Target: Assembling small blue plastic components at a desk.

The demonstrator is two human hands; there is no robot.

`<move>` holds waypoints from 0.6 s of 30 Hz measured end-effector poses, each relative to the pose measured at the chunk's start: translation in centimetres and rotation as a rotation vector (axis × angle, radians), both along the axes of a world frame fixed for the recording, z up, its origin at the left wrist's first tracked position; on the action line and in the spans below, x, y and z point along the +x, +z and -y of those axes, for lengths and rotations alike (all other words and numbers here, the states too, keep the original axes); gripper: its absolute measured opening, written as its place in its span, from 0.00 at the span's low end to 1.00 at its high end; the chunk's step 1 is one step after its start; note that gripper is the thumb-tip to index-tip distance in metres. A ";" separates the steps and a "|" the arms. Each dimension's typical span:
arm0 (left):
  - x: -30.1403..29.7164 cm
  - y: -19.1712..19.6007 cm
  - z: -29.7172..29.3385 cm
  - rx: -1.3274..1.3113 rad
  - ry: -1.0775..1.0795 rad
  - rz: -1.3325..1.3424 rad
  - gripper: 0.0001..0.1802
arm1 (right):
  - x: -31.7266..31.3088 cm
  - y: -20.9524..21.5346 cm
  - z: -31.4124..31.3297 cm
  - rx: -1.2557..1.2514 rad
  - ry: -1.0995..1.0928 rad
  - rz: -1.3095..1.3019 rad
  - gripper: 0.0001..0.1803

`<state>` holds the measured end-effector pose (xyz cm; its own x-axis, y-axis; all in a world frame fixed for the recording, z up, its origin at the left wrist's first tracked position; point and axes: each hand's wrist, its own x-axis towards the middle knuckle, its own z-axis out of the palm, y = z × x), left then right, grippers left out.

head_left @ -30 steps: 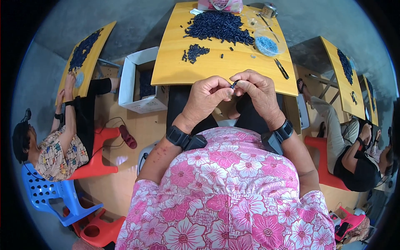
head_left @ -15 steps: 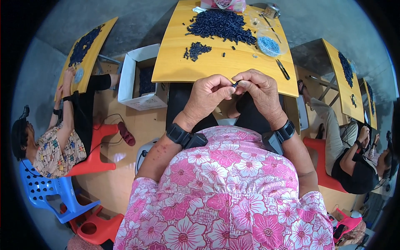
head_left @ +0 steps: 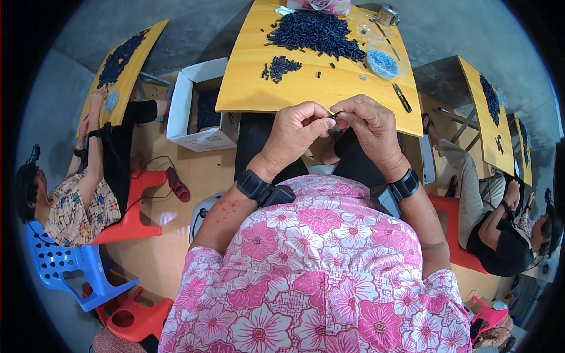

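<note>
My left hand point(head_left: 297, 134) and my right hand point(head_left: 372, 128) meet just off the table's near edge, fingertips pinched together. Between them is a small dark piece point(head_left: 335, 117), mostly covered by the fingers. It looks like the short navy-black cylinders in the large pile point(head_left: 315, 36) at the back of the yellow table point(head_left: 247, 94). A smaller heap point(head_left: 282, 69) of them lies nearer to me, with a single cylinder point(head_left: 319, 75) to its right. On the right side, a clear round dish point(head_left: 383, 63) holds tiny light-blue pieces. Black-handled snips point(head_left: 402, 97) lie near the right edge.
An open white box point(head_left: 206, 140) with dark pieces inside stands on the floor left of the table. Tweezers point(head_left: 385, 39), a metal tin point(head_left: 388, 14) and a pink package point(head_left: 323, 7) are at the back. People sit at similar tables on both sides.
My fingertips have shifted slightly around the small dark piece, and more of it shows below them. The view has tilted a little. Both hands stay pinched together in nearly the same place.
</note>
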<state>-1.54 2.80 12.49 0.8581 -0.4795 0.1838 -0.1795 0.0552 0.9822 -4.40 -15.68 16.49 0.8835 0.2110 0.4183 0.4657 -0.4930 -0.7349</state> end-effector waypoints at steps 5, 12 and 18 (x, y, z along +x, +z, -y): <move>-0.1 0.3 0.1 0.015 0.023 0.001 0.04 | -0.1 -0.1 -0.3 0.017 -0.013 0.004 0.10; -0.3 0.2 0.2 0.023 0.053 0.010 0.05 | 0.1 -0.6 -0.4 0.022 -0.037 -0.035 0.11; -0.2 0.1 0.1 0.070 0.045 0.004 0.05 | 0.6 -0.3 -0.1 0.006 0.039 -0.126 0.08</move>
